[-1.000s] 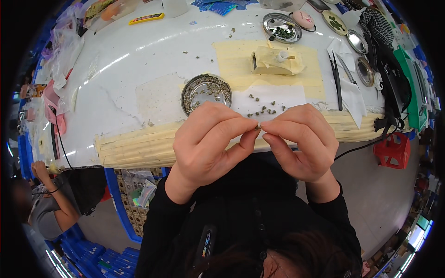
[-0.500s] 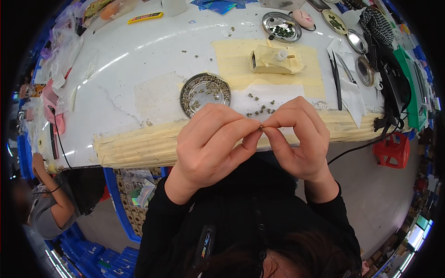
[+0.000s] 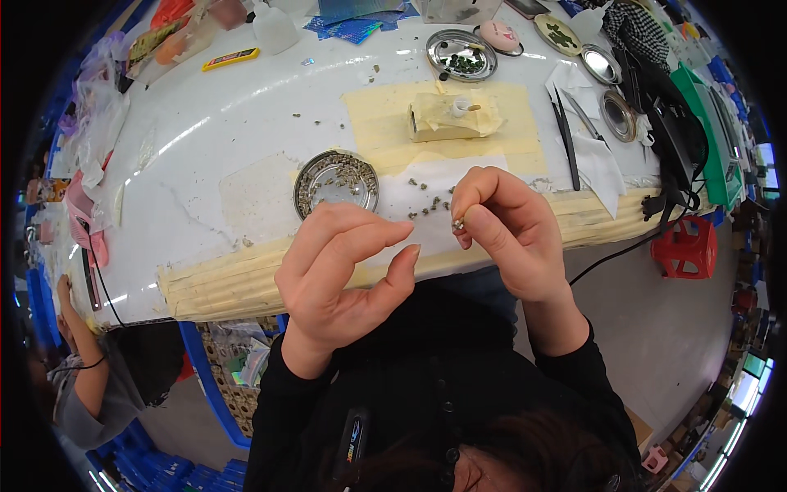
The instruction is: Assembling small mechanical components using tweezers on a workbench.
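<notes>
Between thumb and forefinger, my right hand [image 3: 512, 234] pinches a small metallic piece [image 3: 458, 224], too small to name its kind. My left hand [image 3: 344, 279] is beside it, thumb and forefinger apart with nothing between them. Just beyond the left hand stands a round metal dish [image 3: 298, 185] holding many tiny greyish-brown pieces. Several similar pieces [image 3: 424, 186] lie loose on white paper [image 3: 463, 166] beyond my hands.
A box wrapped in yellow tape [image 3: 449, 127] sits farther back, near a round tray [image 3: 438, 49] of dark green bits. Black tweezers [image 3: 567, 143] lie at the right on white tissue [image 3: 602, 176]. A co-worker's arm [image 3: 82, 353] shows at far left; a red stool [image 3: 687, 246] stands at right.
My hands were together at one tiny piece. They have parted: the left let go and opened, moving left, while the right keeps the piece. The whole view has shifted a little.
</notes>
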A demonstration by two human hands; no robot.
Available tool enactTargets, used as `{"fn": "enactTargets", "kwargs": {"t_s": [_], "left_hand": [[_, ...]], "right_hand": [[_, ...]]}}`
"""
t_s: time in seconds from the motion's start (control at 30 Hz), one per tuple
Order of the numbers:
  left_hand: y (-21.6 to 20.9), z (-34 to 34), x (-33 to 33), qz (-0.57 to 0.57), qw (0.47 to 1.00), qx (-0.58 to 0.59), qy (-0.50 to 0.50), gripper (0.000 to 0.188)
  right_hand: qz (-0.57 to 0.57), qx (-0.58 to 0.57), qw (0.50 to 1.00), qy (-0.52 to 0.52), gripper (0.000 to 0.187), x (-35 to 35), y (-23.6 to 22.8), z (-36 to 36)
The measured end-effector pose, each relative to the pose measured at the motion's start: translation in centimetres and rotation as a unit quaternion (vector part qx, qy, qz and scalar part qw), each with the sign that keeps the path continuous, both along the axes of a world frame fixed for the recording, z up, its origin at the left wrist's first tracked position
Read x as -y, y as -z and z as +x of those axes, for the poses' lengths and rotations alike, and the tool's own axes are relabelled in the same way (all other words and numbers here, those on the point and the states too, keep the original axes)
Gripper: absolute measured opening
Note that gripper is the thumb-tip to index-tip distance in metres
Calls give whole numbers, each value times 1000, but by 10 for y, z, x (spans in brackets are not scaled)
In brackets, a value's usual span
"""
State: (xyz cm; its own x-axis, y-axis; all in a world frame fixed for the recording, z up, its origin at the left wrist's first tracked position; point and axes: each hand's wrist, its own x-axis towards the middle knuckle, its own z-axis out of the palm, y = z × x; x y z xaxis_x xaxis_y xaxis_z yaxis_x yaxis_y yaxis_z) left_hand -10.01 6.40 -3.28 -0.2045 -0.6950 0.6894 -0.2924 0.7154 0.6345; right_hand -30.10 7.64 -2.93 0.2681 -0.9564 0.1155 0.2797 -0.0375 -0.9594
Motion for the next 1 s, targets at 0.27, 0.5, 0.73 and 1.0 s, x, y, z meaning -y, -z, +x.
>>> {"fn": "enactTargets", "kwargs": {"t_s": [0.27, 0.5, 0.73, 1.0], "left_hand": [[1, -1, -3, 3, 1000, 9, 16, 28], [4, 0, -8, 22, 999, 11, 23, 27], [7, 16, -4, 28, 999, -12, -34, 21], [5, 27, 0, 62, 994, -1, -88, 17]], "right_hand": [[-193, -145, 970, -4, 5, 11, -3, -7], [-215, -218, 951, -47, 6, 23, -13, -20], [-341, -507, 783, 113, 11, 34, -10, -38], [-370, -576, 722, 96, 10, 38, -2, -25]]}}
